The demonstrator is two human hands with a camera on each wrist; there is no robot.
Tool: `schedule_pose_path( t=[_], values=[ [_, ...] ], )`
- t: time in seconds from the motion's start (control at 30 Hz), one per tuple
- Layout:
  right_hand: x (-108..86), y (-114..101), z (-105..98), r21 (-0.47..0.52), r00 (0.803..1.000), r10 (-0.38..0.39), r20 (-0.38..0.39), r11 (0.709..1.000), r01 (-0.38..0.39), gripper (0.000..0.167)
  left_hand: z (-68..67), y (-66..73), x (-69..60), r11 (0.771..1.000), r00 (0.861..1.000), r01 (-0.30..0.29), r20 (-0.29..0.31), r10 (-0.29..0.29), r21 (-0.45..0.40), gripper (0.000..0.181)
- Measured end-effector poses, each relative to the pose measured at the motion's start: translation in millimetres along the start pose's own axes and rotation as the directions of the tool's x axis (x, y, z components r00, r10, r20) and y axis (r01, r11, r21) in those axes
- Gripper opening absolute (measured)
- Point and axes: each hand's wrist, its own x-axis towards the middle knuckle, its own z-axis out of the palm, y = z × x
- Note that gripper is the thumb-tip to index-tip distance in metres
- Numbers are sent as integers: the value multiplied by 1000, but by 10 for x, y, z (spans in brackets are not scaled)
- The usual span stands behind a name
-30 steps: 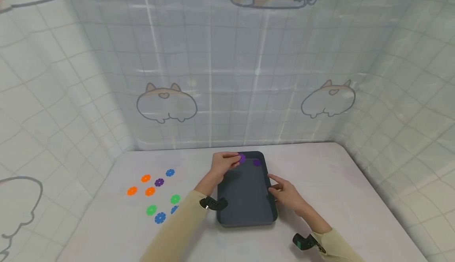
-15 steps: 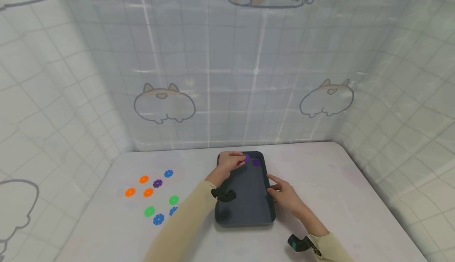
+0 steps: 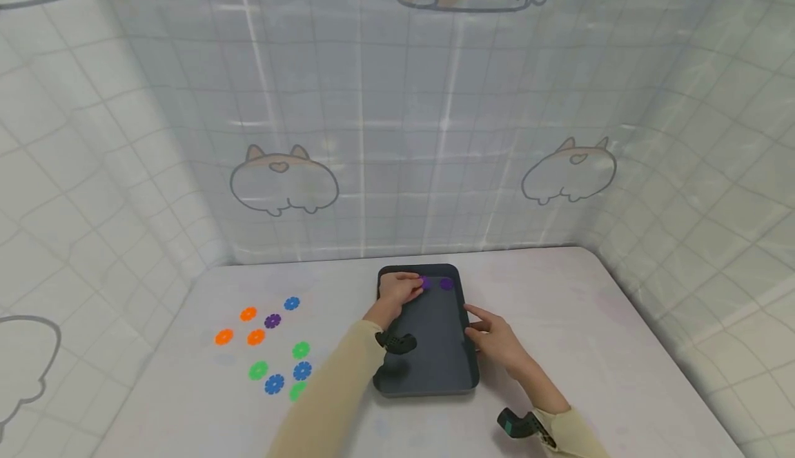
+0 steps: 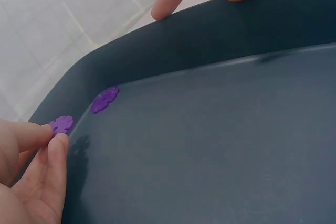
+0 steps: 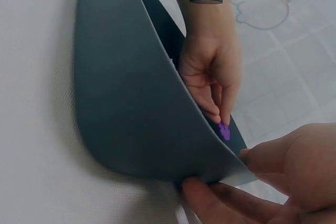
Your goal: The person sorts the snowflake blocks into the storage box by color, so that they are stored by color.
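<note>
In the head view my left hand is over the far left part of the dark grey tray. Its thumb and fingertips pinch a purple notched plastic disc, seen in the left wrist view by the tray's far wall. A second purple disc lies at the far right corner inside the tray. My right hand holds the tray's right side, with fingertips at the rim and low on the outer wall in the right wrist view.
Left of the tray, loose notched discs lie on the white table: several orange, green and blue ones and one purple disc. A patterned curtain surrounds the table at back and sides.
My left hand has moved right over the tray and then lowered with the purple disc. The right hand stays at the tray's side. The head view has shifted slightly.
</note>
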Motion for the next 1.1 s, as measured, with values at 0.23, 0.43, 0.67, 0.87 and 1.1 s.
schedule_pose_path(
  t=[0.23,0.43,0.67,0.87,1.1],
  values=[
    [-4,11,-12,13,1000,4,3,1000,-4,51,30,1,36,1000,1000,-19,-24,20,24,22],
    [-15,2,-21,25,1000,10,-4,1000,-10,52,78,28,16,998,1000,-22,-18,23,62,24],
    [-36,-4,-7,45,1000,9,8,999,-9,51,125,10,19,996,998,-23,-55,28,91,22],
    [-38,-11,12,59,1000,5,4,998,-5,51,132,-35,95,994,997,-29,-69,37,107,22],
    [-32,-6,17,59,1000,0,-9,998,0,51,178,-73,145,983,992,-68,-94,85,173,18]
  ],
)
